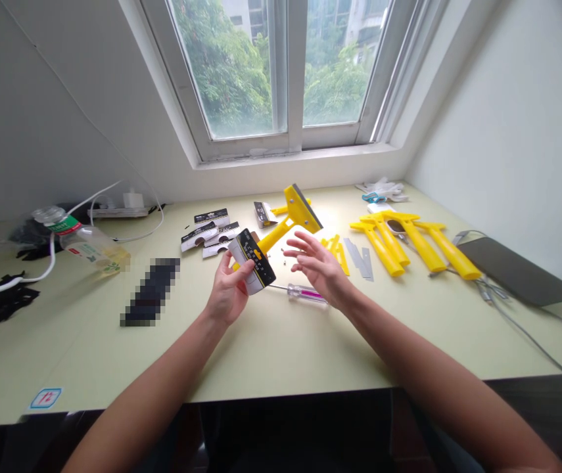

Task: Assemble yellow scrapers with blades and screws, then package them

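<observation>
My left hand [229,292] grips a black-and-yellow printed card sleeve [253,261] upright between thumb and fingers. My right hand [317,264] hangs open just above the table, its fingers spread and touching nothing. Beyond it lies a yellow-handled scraper [298,213] with a wide head. A small screwdriver with a clear pink handle [304,293] rests just below my right hand. Several loose card sleeves [210,235] lie to the left of the scraper. Further right sit several yellow scrapers [399,243], with thin metal blades [360,259] next to them.
A plastic bottle [88,242] lies on its side at left, near white cables [58,253] and a power strip [117,212]. A blurred dark object [151,292] sits left of my hands. A dark tablet [517,270] lies at right, and white gloves [383,189] lie by the window.
</observation>
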Motion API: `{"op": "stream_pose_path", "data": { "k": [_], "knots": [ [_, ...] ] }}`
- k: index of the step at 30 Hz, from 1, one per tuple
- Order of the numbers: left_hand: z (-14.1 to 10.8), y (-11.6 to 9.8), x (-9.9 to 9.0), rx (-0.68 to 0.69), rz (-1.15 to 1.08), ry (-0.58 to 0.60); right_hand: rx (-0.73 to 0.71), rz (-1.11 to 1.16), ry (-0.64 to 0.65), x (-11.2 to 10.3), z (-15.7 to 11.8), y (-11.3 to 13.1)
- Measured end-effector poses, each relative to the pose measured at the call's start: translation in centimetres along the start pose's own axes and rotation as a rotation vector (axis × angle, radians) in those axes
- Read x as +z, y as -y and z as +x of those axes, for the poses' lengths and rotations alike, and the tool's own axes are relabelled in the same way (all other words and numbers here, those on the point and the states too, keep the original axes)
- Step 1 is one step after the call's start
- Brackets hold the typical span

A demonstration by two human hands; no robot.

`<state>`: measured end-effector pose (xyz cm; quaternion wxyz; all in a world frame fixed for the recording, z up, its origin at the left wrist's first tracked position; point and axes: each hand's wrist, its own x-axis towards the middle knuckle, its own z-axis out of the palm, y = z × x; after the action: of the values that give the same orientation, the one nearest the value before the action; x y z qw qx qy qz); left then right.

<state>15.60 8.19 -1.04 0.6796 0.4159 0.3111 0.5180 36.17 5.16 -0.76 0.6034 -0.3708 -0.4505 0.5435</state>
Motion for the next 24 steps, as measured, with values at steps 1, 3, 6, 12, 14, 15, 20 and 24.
{"op": "stream_pose_path", "data": {
  "k": [1,3,6,12,14,15,20,24],
  "knots": [
    [0.1,-0.2,-0.4,0.024,0.009,-0.006,-0.009,0.037,-0.055,-0.4,0.1,0.3],
    [0.2,-0.3,-0.8,0.05,0.025,0.004,-0.063,0.065,-0.168,-1.1,0.4,0.8],
    [-0.2,0.0,-0.6,0.03,0.038,0.041,-0.126,-0.025,-0.27,-2.0,1.0,1.4],
    [-0.3,0.7,0.0,0.05,0.253,0.048,-0.128,-0.194,-0.261,-2.9,1.3,1.8],
    [-0.1,0.4,-0.4,0.041,0.327,0.053,-0.135,-0.225,-0.276,-3.0,1.2,2.1],
    [0.0,0.3,-0.6,0.034,0.338,0.045,-0.135,-0.237,-0.286,-2.9,1.1,2.2],
    [-0.1,0.2,-0.8,0.085,0.368,-0.044,0.027,-0.168,-0.256,-3.0,1.0,2.8],
    [-0.2,0.4,-0.2,0.234,0.551,-0.077,0.122,-0.133,-0.211,-2.7,0.9,2.8]
  ]
}}
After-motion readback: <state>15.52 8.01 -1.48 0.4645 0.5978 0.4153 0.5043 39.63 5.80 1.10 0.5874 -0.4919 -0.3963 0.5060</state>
